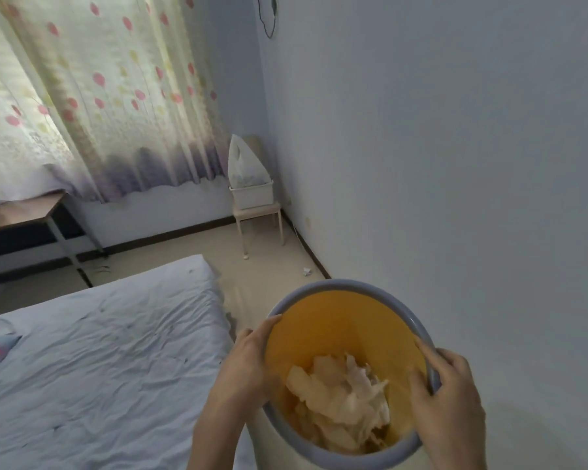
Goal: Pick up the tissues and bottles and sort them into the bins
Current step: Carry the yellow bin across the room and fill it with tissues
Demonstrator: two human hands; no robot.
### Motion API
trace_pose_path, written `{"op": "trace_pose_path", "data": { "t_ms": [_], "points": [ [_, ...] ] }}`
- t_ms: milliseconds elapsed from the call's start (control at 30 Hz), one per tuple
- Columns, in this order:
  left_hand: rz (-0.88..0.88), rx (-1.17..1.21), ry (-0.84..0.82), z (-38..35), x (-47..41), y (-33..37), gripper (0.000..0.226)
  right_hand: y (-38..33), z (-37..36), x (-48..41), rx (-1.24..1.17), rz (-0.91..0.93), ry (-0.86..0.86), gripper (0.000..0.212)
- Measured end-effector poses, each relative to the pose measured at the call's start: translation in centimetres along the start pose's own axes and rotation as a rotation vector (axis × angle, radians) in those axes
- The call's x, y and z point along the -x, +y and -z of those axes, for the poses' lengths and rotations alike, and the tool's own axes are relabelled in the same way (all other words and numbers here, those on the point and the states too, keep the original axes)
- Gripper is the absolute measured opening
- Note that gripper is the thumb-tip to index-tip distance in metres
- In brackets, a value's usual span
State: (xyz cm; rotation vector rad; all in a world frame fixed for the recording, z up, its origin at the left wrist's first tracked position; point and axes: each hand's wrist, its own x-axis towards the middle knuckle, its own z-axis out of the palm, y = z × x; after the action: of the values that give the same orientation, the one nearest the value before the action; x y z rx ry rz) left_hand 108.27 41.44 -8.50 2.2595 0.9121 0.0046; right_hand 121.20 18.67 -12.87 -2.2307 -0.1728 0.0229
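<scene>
Round bin [353, 287], grey-blue rim, yellow inside, held up between both hands at lower centre of the view, mouth tilted toward the camera. Left hand [248, 361] grips the bin's left rim, thumb hooked over the edge into the yellow interior, and the rest of the hand is against the outer wall. Right hand [445, 391] grips the right rim, fingers curled over the edge and reaching down inside. Tissues [343, 395]: a loose pile of crumpled white pieces lying in the bottom of the bin, nearer its right side, just below the right fingers; cannot tell whether the fingers touch them. One more crumpled tissue [307, 271] lies on the floor [262, 266] close to the foot of the wall [455, 164], beyond the bin's far rim. Bed [99, 351] with a rumpled pale sheet fills the lower left, its right edge just beside the left forearm. In the far corner a small stool [258, 215] carries a white basket [252, 196] with a plastic bag [243, 164] standing in it. Desk [21, 212] at far left under a flowered curtain [116, 96]. Dark cable [267, 18] hangs on the wall at top.
</scene>
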Motion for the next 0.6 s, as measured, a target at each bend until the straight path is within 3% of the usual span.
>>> {"op": "trace_pose_path", "data": {
  "t_ms": [267, 600],
  "points": [
    [0.102, -0.019, -0.02, 0.1, -11.8, 0.5, 0.103, -1.1, -6.2, -11.7, 0.059, 0.05, -0.142, 0.044],
    [0.154, 0.171, 0.158, 8.4, -31.3, -0.9, 0.101, -12.6, -19.6, -30.4, -0.017, 0.249, -0.192, 0.041]
  ]
}}
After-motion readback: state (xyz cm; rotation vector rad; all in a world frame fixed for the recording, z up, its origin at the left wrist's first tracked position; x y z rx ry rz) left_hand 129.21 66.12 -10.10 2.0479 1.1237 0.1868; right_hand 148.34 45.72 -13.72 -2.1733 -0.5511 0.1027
